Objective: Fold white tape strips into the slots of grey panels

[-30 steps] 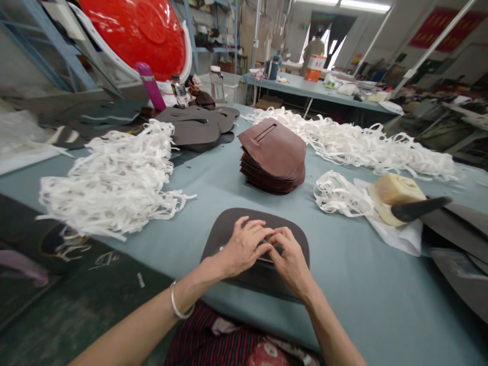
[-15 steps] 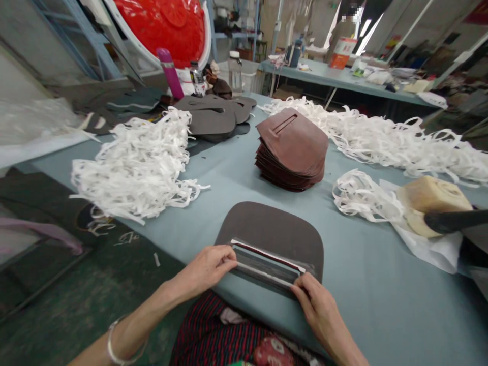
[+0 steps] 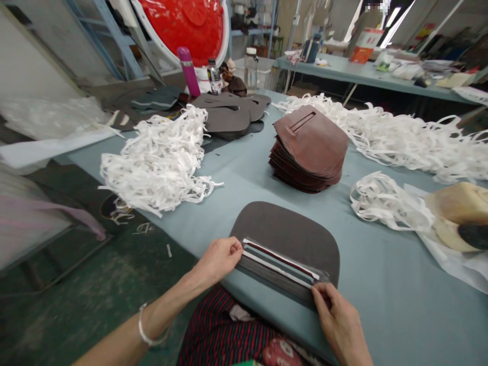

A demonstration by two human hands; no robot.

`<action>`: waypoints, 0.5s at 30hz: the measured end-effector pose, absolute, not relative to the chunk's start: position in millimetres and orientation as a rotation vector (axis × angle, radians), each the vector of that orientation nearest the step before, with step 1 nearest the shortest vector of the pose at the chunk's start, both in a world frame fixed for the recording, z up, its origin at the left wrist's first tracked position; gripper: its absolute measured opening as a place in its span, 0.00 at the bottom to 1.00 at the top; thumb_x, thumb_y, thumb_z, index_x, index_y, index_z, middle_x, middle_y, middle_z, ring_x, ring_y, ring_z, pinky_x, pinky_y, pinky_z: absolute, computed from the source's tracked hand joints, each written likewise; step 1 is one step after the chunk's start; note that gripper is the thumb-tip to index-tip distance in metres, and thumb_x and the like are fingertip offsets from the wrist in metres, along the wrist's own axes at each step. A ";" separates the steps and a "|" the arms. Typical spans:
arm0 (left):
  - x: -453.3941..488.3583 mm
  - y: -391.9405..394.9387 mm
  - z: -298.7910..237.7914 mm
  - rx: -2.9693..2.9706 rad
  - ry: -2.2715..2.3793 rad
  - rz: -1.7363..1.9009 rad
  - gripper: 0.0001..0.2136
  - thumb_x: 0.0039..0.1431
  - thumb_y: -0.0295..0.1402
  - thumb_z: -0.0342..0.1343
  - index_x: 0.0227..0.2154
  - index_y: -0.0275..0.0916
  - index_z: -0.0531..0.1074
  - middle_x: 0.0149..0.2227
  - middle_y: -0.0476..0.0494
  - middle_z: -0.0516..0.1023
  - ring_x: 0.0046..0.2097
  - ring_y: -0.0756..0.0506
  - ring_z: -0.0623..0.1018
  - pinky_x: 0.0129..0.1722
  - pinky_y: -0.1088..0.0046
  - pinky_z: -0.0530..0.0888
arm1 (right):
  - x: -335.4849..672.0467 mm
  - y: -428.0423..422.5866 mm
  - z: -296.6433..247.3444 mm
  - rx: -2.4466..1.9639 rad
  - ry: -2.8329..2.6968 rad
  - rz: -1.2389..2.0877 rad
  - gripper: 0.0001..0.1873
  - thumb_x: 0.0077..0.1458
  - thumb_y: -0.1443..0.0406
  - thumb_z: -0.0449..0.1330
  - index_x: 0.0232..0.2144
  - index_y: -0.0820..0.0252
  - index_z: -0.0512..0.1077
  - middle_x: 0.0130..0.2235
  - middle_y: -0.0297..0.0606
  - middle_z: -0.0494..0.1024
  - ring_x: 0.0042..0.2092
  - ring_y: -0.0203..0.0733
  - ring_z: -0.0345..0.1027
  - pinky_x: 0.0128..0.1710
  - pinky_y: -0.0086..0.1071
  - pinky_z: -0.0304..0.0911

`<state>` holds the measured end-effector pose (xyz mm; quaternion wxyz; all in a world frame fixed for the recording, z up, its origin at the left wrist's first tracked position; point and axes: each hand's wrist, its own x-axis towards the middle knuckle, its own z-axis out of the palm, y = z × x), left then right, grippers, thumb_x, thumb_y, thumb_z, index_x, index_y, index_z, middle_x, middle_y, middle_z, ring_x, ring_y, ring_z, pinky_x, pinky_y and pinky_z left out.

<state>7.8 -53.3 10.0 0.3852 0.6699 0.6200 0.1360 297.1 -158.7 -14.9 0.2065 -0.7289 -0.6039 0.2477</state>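
Observation:
A dark brown leather piece (image 3: pixel 290 234) with rounded corners lies flat on the grey-blue table (image 3: pixel 381 264), right in front of me. Along its near edge runs a folded flap with white tape strips (image 3: pixel 280 264). My left hand (image 3: pixel 219 259) pinches the left end of that flap. My right hand (image 3: pixel 339 320) pinches the right end, fingers closed on it. Beyond the piece stands a stack of reddish-brown leather pieces (image 3: pixel 308 150), each with a slot cut in it.
A heap of white paper strips (image 3: pixel 160 162) lies at the left, a long one (image 3: pixel 400 134) at the back right, a small one (image 3: pixel 385 203) at the right. Dark leather pieces (image 3: pixel 224 114), a pink bottle (image 3: pixel 188 71) and a tan block (image 3: pixel 457 213) are also on the table.
My hands were together at the middle of the dark piece; they have moved apart to the two ends of the flap. The view has shifted left.

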 end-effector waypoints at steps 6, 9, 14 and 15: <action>7.1 -50.7 6.2 1.678 1.690 0.290 0.06 0.52 0.33 0.52 0.25 0.39 0.73 0.24 0.51 0.76 0.27 0.51 0.73 0.28 0.77 0.63 | 297.1 -160.0 -15.8 -2.095 -1.623 0.755 0.18 0.57 0.50 0.49 0.29 0.54 0.69 0.25 0.32 0.74 0.26 0.38 0.68 0.28 0.27 0.60; 7.5 -49.4 4.3 1.681 1.692 0.282 0.06 0.52 0.33 0.52 0.25 0.39 0.73 0.24 0.51 0.76 0.27 0.51 0.73 0.27 0.77 0.63 | 296.9 -159.3 -15.6 -2.129 -1.588 0.786 0.19 0.56 0.48 0.48 0.30 0.54 0.69 0.25 0.32 0.74 0.27 0.38 0.68 0.28 0.28 0.59; 8.4 -47.8 3.7 1.690 1.726 0.254 0.06 0.52 0.33 0.53 0.25 0.39 0.73 0.23 0.51 0.76 0.26 0.51 0.73 0.27 0.76 0.61 | 296.9 -158.6 -18.0 -2.172 -1.565 0.814 0.20 0.56 0.48 0.47 0.30 0.54 0.69 0.24 0.32 0.73 0.27 0.38 0.66 0.29 0.28 0.58; 9.0 -48.0 4.0 1.697 1.736 0.235 0.06 0.52 0.32 0.53 0.25 0.39 0.73 0.23 0.51 0.75 0.26 0.51 0.73 0.27 0.76 0.61 | 297.1 -158.3 -18.1 -2.168 -1.566 0.816 0.20 0.56 0.48 0.47 0.30 0.54 0.69 0.24 0.32 0.73 0.27 0.38 0.66 0.29 0.28 0.58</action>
